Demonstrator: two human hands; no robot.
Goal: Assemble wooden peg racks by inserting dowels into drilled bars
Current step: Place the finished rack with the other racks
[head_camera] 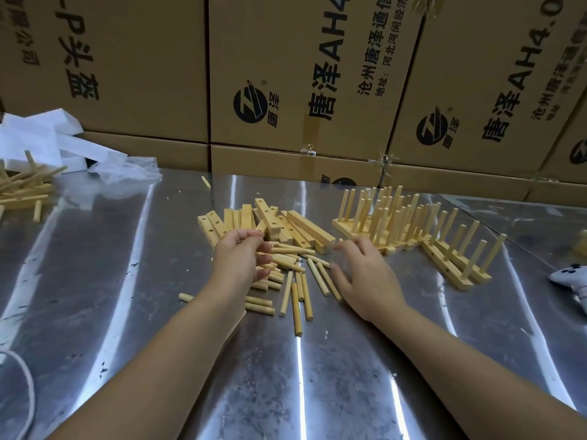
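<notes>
Steel table (pixel 95 281), cardboard cartons (pixel 152 68) stacked along its far edge. Step in hand, as I read it: gathering dowels for the next bar. Left hand (pixel 239 258) sits over the heap of loose dowels (pixel 295 281) at mid-table, fingers curled round a small bunch of them, ends sticking out rightward past the fingertips. Right hand (pixel 365 276) is motion-blurred, fingers spread and holding nothing, low over the right fringe of the same heap. Cannot tell whether it touches any dowel. Drilled bars (pixel 279 225) lie heaped just beyond the dowels, toward the far edge, close against the left hand's knuckles, several with holes facing up. Finished peg racks (pixel 400 223) stand clustered to the right of the bars, pegs upright, the row trailing toward the right edge. To do this well: hold the bunch parallel in the left hand so dowels feed off one at a time. Use the free right hand to draw one bar, holes uppermost, out of the heap onto bare steel before seating anything. Push each dowel in square to the bar, since a canted one would likely bind or stand crooked. A few stray dowels lie toward the near edge. Another heap of sticks (pixel 22 188) sits at the far left corner, beside white foam pieces (pixel 47 138).
</notes>
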